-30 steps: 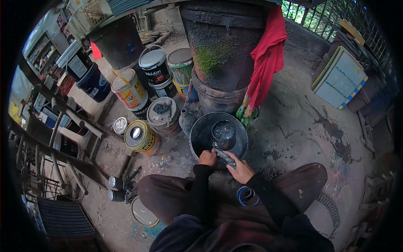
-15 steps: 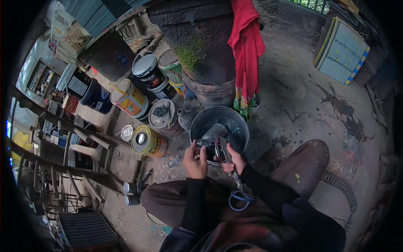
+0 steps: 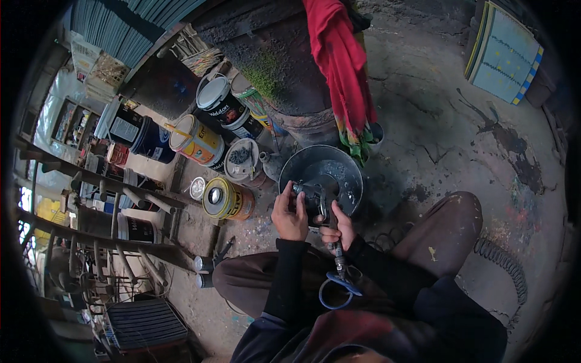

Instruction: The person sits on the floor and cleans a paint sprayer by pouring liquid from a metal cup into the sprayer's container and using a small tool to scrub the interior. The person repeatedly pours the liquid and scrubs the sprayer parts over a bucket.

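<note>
My right hand (image 3: pixel 342 227) is wrapped round the handle of a spray gun (image 3: pixel 325 209), a metal tool with a dark front part. At the gun's front end, my left hand (image 3: pixel 290 216) grips it between thumb and fingers; the exact spot is partly hidden. Beneath the gun stands a dark round bucket (image 3: pixel 358 175) with wet-looking, stained walls. From the bottom of the handle a metal fitting leads to a thin blue hose (image 3: pixel 336 296) looped over my lap.
Paint cans stand to the left, among them a yellow one (image 3: pixel 223 202) and an open-topped one (image 3: pixel 243 160). A large mossy pot (image 3: pixel 266 66) with a red cloth (image 3: pixel 339 54) rises beyond the bucket. A coiled hose (image 3: pixel 505 266) lies right; a metal rack (image 3: pixel 91 239) stands left.
The spray gun has turned a little in my hands, its handle now more upright. The blue hose loop has swung left. The whole view has shifted slightly.
</note>
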A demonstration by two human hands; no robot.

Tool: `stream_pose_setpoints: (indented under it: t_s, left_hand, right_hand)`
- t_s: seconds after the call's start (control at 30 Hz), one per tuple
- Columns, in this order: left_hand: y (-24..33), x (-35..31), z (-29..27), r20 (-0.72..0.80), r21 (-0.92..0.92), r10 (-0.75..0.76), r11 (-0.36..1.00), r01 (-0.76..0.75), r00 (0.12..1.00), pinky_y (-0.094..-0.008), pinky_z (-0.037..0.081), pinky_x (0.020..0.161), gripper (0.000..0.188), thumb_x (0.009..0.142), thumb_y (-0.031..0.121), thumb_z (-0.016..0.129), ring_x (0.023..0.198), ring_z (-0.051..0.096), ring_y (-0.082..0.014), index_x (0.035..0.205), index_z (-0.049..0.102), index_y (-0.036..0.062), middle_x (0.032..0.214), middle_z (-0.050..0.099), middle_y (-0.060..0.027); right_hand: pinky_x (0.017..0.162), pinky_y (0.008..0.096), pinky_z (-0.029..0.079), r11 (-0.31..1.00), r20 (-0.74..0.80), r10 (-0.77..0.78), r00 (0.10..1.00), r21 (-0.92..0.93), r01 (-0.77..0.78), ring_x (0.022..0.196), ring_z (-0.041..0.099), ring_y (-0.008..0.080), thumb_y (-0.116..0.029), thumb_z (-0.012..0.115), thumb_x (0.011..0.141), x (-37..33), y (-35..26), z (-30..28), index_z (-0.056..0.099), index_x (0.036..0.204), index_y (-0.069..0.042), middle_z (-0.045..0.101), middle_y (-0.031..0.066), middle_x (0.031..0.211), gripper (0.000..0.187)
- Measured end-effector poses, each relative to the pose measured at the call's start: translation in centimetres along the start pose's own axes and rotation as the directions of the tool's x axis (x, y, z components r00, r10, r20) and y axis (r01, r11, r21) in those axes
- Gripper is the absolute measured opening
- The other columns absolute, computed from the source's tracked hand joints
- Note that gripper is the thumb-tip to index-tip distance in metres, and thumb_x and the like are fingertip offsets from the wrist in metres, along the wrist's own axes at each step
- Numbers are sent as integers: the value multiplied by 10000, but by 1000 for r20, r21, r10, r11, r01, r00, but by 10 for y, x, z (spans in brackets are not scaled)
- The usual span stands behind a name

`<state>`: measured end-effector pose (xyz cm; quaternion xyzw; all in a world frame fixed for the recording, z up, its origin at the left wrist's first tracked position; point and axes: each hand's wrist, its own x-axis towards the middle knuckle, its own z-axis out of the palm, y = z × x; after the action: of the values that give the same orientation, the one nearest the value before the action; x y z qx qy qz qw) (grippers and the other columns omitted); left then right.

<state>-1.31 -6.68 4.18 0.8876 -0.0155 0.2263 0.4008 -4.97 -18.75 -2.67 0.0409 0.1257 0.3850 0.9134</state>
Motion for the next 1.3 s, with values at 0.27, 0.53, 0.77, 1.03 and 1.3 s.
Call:
stream_pose_setpoints:
  t_s: [0.27,0.53,0.77,1.03,1.3]
  left_hand:
    - [9,3,2,3,19,45,999,-45,999,-301,461,615,340,816,59,655,655,565,-195,1148,596,17,782,569,-96]
    - [7,3,0,18,25,52,998,-53,998,-308,462,622,329,821,72,652,666,573,-213,1139,596,13,786,570,-109]
    - [9,0,-5,2,-3,41,999,-41,999,-313,461,624,334,817,66,653,667,567,-218,1142,597,14,780,563,-106]
    - [4,-5,-8,-12,-26,25,999,-25,1000,-304,453,618,337,807,36,651,669,552,-197,1139,598,6,776,550,-98]
    - [-25,-20,-20,-29,-502,-335,820,276,942,-254,493,621,385,892,82,592,728,565,-121,1259,512,-3,851,582,-38]
  right_hand:
    - [340,175,208,997,82,58,995,49,-62,346,228,49,-645,394,881,-5,-3,2,507,883,-86,296,-47,464,571]
    - [342,177,208,996,47,55,997,61,-58,339,224,53,-659,406,868,-3,-2,2,514,875,-100,271,-52,435,569]
    - [339,172,221,999,34,40,999,0,-40,334,231,52,-651,393,878,-4,0,3,519,866,-91,269,-54,430,574]
    - [321,179,210,999,17,5,1000,-39,-4,329,234,50,-605,371,913,-6,5,6,515,860,-81,309,-50,468,546]
    - [378,206,269,894,-77,-53,996,-449,12,356,300,70,-530,383,944,2,3,38,541,926,-37,414,-4,511,518]
